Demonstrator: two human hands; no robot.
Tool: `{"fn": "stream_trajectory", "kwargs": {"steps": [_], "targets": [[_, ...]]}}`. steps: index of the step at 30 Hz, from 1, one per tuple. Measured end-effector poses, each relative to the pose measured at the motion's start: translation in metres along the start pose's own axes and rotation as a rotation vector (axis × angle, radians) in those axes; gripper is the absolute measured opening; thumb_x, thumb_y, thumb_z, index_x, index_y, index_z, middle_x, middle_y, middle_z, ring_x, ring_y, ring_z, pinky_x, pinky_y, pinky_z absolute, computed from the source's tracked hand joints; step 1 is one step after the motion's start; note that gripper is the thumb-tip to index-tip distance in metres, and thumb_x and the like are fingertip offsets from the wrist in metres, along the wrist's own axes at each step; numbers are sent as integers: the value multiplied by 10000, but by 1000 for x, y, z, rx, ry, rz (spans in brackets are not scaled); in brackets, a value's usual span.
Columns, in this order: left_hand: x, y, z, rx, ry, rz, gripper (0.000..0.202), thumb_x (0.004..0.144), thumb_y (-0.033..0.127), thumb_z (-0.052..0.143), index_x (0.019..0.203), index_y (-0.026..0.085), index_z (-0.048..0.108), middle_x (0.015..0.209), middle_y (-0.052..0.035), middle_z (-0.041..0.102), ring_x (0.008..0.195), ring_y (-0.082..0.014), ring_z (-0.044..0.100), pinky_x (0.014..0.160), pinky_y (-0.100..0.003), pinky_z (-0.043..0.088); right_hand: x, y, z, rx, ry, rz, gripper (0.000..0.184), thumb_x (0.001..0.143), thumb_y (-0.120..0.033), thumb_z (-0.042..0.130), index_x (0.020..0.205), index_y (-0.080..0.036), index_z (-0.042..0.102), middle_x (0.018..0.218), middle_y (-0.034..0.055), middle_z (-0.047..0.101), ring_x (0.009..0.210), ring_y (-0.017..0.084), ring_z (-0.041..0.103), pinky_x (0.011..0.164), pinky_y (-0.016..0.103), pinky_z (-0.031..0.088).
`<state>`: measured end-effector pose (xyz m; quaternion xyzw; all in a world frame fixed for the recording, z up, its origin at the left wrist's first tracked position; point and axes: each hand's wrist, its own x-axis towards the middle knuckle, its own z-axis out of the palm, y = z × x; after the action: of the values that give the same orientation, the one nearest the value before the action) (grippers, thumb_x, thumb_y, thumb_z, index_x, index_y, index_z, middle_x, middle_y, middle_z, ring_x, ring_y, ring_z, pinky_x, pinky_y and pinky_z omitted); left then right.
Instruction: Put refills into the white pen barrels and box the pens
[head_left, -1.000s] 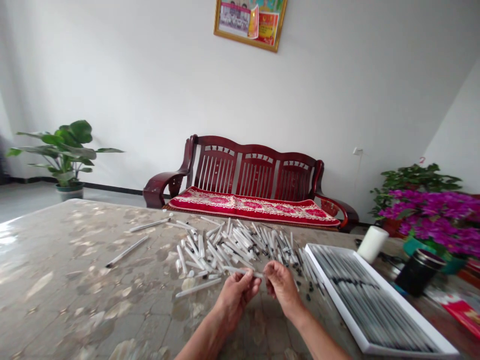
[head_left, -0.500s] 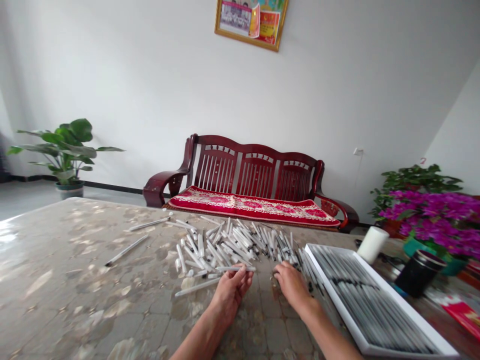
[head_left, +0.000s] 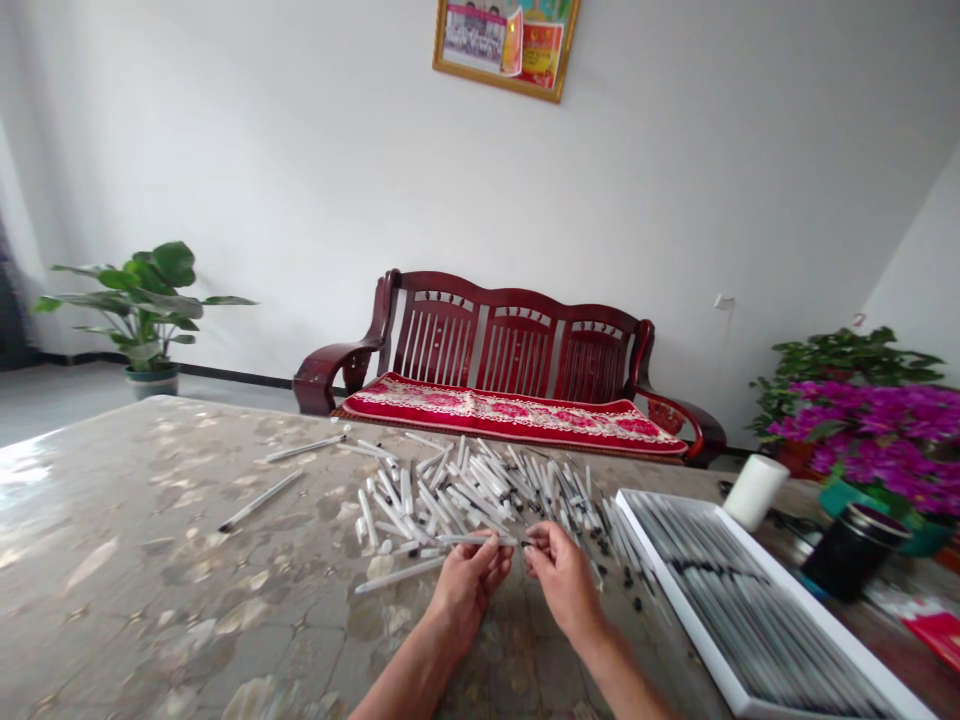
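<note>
Pinched between the thumb and fingers of my left hand point(head_left: 472, 588) is a whitish translucent pen barrel point(head_left: 459, 540), lying nearly level and pointing right. My right hand point(head_left: 562, 580) is closed on a small black pen part point(head_left: 526, 544), close to the right end of that barrel. Whether the two touch I cannot tell. Just beyond my hands spreads a loose pile of pen barrels point(head_left: 420, 500), white and clear, with dark parts among them. One more barrel point(head_left: 397, 575) lies on the table left of my left hand.
A white box point(head_left: 724, 645) with rows of pens stands at the right. Near it are a white roll point(head_left: 756, 492), a black cylinder point(head_left: 855, 550) and purple flowers point(head_left: 877, 430). Two pens lie apart on the patterned table point(head_left: 187, 560). Behind is a wooden bench point(head_left: 517, 340).
My right hand has moved left from the right edge of the pile, bringing a small black part close to the barrel's end. My left hand still holds the barrel. The view has shifted slightly.
</note>
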<state>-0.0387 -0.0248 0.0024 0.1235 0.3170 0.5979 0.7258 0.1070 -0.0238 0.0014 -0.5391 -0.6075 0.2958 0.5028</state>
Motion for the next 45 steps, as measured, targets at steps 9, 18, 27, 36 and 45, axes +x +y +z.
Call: {"fn": "stream_trajectory", "kwargs": {"steps": [9,18,27,36,45], "targets": [[5,-5,-5,63,-86,22,236,610,145,875,697,126,657,611,-31,704,589,-118,675,588,-191,565,-5,2,1,-32,16,-68,74,775,-279,638,775,-208,656,693,21,690,626,185,647,580,251,513],[4,-8,-7,79,-88,27,358,480,236,937,697,130,672,615,-32,719,599,-131,678,585,-207,557,-5,6,-4,-113,30,-179,70,793,-244,631,797,-217,695,749,31,715,696,185,670,648,245,527],[2,-8,-6,100,-95,57,420,406,305,959,664,133,675,589,-25,713,559,-115,656,555,-197,542,-6,8,-2,-74,-24,-109,128,834,-296,586,841,-213,683,700,17,694,587,162,625,550,227,485],[-1,-11,-5,159,-60,106,459,379,355,958,670,145,672,569,-11,708,539,-123,657,538,-212,545,-13,1,-1,-341,-12,-151,436,968,-477,358,685,-224,572,595,12,615,553,157,559,518,240,367],[-1,-13,-5,179,-60,92,408,442,301,946,692,137,669,583,-22,712,542,-126,659,552,-214,546,-12,4,2,-275,-19,-120,410,935,-513,422,678,-237,584,605,9,624,577,171,572,545,254,368]]}}
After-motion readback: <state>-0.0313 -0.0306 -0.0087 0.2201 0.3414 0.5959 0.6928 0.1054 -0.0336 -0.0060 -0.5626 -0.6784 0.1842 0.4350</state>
